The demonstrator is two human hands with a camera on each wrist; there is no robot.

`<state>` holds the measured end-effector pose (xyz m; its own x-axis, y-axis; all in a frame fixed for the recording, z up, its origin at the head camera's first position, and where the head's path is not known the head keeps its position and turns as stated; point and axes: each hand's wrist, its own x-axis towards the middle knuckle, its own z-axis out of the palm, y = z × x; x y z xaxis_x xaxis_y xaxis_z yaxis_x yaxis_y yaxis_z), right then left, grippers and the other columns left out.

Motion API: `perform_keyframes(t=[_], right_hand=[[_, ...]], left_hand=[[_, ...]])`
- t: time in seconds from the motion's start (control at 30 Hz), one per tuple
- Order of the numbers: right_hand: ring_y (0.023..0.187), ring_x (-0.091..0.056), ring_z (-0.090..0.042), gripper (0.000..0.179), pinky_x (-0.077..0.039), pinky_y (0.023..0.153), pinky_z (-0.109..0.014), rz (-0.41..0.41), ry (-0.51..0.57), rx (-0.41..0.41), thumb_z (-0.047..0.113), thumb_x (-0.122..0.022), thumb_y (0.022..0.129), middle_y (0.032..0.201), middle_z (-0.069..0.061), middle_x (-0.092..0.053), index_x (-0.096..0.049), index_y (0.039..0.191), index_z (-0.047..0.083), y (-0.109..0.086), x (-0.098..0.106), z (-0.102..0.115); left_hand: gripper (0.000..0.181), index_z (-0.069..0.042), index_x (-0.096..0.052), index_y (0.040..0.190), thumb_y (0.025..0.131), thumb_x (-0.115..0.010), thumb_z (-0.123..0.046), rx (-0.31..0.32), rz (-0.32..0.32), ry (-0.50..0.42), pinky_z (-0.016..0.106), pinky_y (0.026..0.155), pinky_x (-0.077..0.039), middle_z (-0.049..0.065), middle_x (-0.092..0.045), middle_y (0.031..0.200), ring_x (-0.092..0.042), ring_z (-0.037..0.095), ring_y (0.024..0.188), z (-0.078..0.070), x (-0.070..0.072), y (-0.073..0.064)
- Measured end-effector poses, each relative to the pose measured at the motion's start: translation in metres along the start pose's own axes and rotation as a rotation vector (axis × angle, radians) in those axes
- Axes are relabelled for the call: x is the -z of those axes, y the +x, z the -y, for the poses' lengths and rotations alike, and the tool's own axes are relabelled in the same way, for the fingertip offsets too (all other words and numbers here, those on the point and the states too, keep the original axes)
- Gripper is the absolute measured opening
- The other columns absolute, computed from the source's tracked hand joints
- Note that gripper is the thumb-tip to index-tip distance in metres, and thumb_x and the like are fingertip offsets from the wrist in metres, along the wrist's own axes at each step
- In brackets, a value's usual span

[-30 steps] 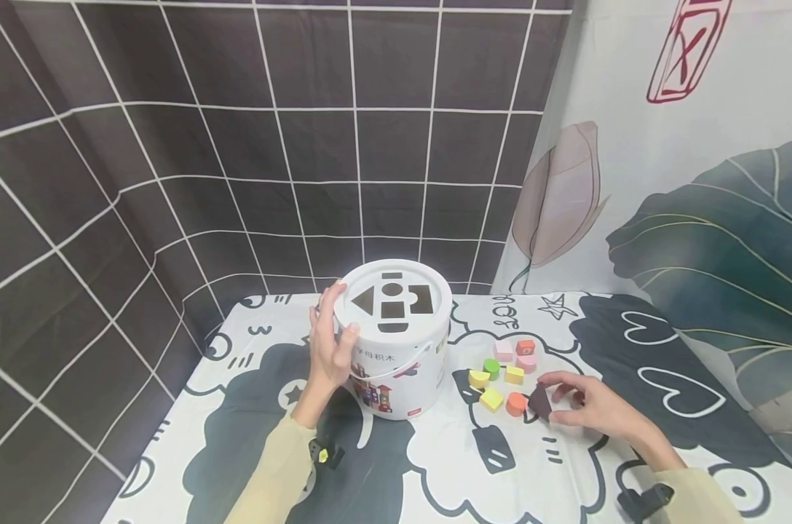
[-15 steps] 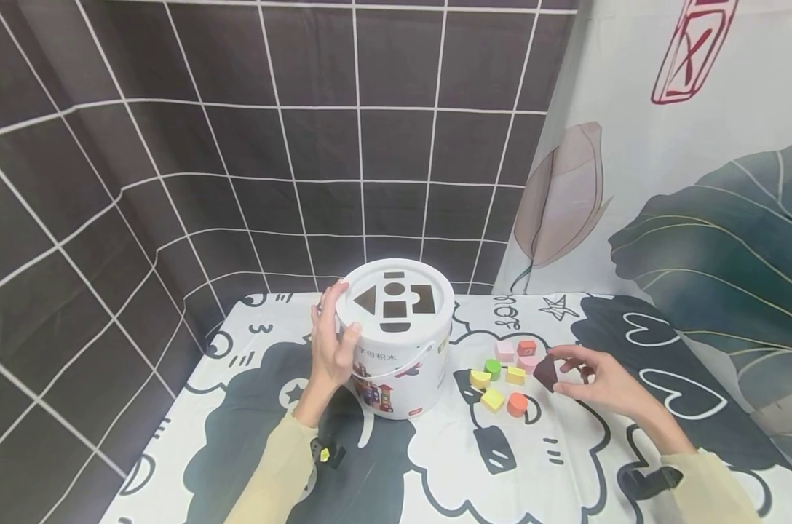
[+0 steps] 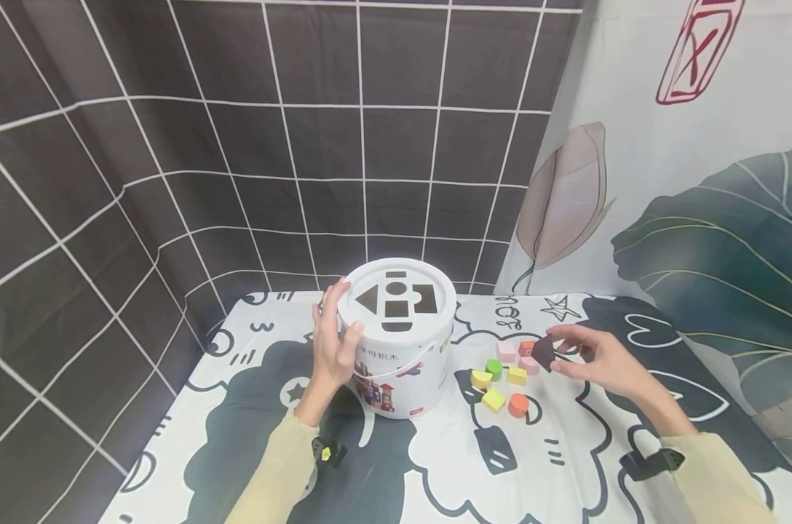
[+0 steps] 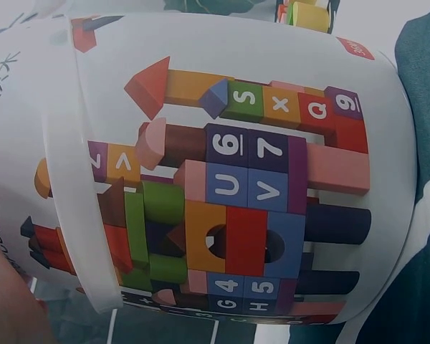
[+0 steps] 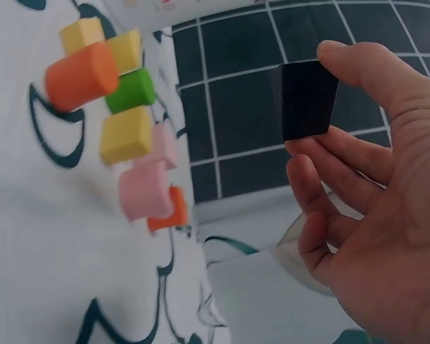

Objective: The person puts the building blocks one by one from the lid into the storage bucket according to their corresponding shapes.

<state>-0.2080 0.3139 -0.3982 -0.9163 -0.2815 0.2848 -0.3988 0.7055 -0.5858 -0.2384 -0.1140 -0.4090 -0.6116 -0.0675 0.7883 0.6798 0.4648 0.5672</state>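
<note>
In the head view a white lidded bucket [image 3: 402,371] stands upright, its lid [image 3: 445,306] cut with several shaped holes, one triangular. My left hand [image 3: 333,349] holds its left side, fingers at the lid's rim and thumb on the front wall. My right hand [image 3: 599,358] pinches a dark triangular block [image 3: 543,352] between thumb and fingertips, raised above the cloth. In the right wrist view that block [image 5: 308,100] shows a flat dark face. The left wrist view is filled by the bucket's printed wall [image 4: 222,193] and its white handle [image 4: 72,165].
Right of the bucket lie several loose blocks: a green cylinder [image 3: 493,370], an orange cylinder [image 3: 518,405], a yellow block [image 3: 493,399] and a pink block [image 3: 506,352] among them. A patterned cloth [image 3: 448,466] covers the table. A dark gridded curtain [image 3: 304,145] hangs behind.
My right hand has lifted the dark triangular block from beside the orange cylinder, up and away toward the back of the loose blocks. My left hand and the bucket stay put.
</note>
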Motion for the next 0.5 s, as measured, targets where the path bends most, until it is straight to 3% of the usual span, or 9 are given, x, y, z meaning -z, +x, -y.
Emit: perform_keyframes(t=[0.3,0.5], right_hand=[[0.088,-0.058,-0.011,0.050,-0.043,0.068,-0.027,-0.021,0.006,0.123,0.012,-0.084,0.077,0.107,-0.007,-0.069,-0.066,0.123,0.000,0.017,0.005,0.017],[0.089,-0.057,-0.007,0.049,-0.042,0.071,-0.026,-0.008,0.008,0.135,0.012,-0.083,0.079,0.105,-0.005,-0.070,-0.066,0.123,0.002,0.025,0.008,0.028]], left_hand=[[0.069,0.001,-0.049,0.139,0.083,-0.042,-0.038,0.001,0.001,0.005,0.067,0.113,-0.004,0.022,-0.050,0.145,-0.036,0.046,0.138,-0.001,0.001,0.000],[0.069,0.001,-0.049,0.139,0.083,-0.041,-0.038,0.001,0.006,0.015,0.068,0.113,-0.005,0.022,-0.049,0.145,-0.036,0.046,0.138,-0.002,0.001,0.000]])
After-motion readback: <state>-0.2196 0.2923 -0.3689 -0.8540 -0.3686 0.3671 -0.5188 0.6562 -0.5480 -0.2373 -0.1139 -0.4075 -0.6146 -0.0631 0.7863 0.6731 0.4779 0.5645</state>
